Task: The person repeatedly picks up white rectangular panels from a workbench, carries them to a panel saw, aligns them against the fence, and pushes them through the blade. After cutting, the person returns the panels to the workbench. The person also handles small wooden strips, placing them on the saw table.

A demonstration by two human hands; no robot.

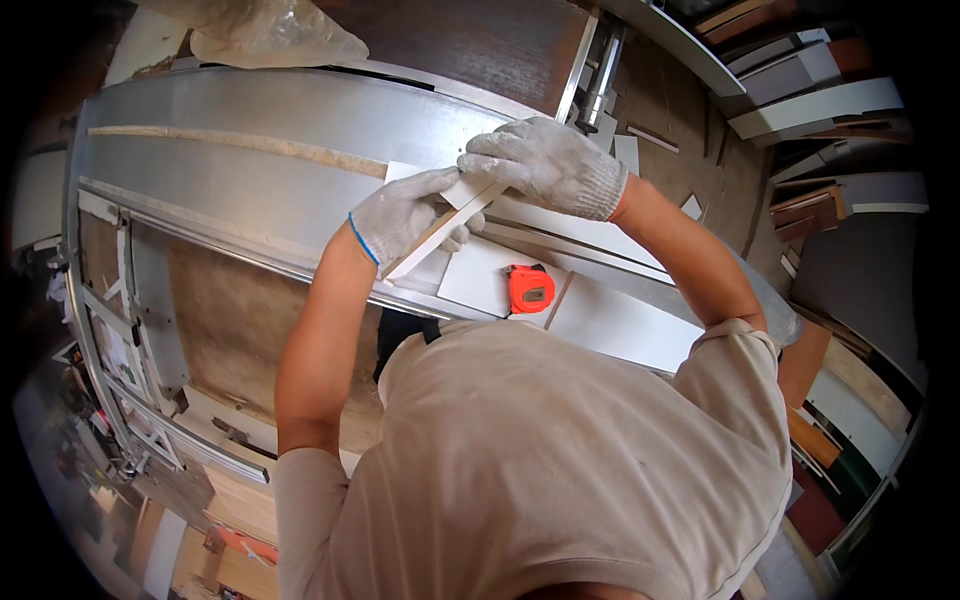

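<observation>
Both my hands wear pale knit work gloves. My left hand is wrapped round a narrow white board with a brown edge, its fingertips showing on the far side. At the board's upper right end, my right hand has its fingers closed over it. The board slants in the air above a silver metal table. An orange-red tape measure lies close to my body on a white panel. Another white panel is to its right.
A long, thin wood strip lies along the metal table. Clear plastic bagging sits at the far left, by a dark brown surface. Board offcuts are stacked at right. Scraps litter the floor. A metal frame stands at left.
</observation>
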